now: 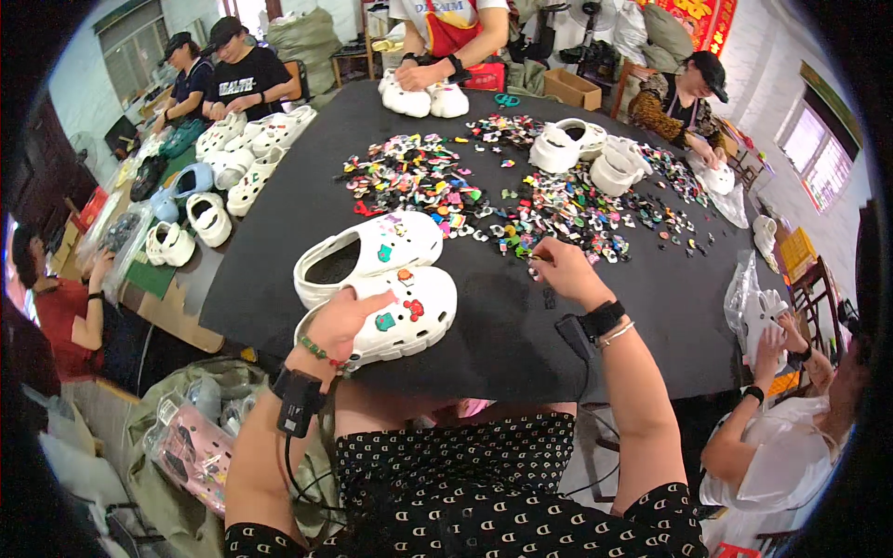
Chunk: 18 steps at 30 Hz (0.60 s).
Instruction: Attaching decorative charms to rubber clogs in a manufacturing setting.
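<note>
My left hand (337,325) grips the nearer white clog (430,299) at its heel and opening, the thumb lying over the top. That clog carries red, orange and teal charms among its holes. Touching it on the far side is its mate, another white clog (415,229) with a teal charm and several small pale ones. To the right, my right hand (569,277) pinches what looks like a small shoe charm (533,271) at its fingertips; its shape is too small to make out. Just beyond those fingers spreads a pile of colourful shoe charms (565,216).
A second charm pile (405,175) lies farther left on the black table (279,242). White clogs (618,167) stand among the charms at the far right. Co-workers handle shoes around the table. More clogs (206,219) fill the left table; a sack (172,484) holds bagged shoes below.
</note>
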Tool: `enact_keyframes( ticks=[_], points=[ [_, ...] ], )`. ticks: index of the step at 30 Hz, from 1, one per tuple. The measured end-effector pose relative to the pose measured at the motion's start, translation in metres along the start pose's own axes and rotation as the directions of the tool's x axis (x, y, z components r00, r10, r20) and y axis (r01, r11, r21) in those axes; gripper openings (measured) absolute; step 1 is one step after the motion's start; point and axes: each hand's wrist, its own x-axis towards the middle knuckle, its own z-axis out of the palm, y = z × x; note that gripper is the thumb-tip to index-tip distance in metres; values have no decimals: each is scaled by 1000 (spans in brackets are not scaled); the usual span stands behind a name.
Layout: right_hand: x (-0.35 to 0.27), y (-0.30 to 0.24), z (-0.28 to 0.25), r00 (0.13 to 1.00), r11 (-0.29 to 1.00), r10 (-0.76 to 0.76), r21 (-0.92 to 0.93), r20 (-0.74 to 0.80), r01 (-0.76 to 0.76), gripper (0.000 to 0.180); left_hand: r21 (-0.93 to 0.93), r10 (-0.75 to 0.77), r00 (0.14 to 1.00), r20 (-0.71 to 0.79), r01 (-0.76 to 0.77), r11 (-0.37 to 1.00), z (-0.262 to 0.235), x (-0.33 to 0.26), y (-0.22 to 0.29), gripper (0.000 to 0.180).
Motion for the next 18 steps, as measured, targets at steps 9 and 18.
enact_keyframes(
  ticks=[9, 18],
  points=[
    [-11, -87, 10, 954, 951, -273, 184, 121, 249, 14, -57, 45, 996, 77, -41, 998, 5, -27, -1, 48],
    [-15, -140, 38, 799, 802, -590, 205, 118, 561, 12, -70, 86, 988, 126, -77, 995, 7, -48, -6, 45]
  ],
)
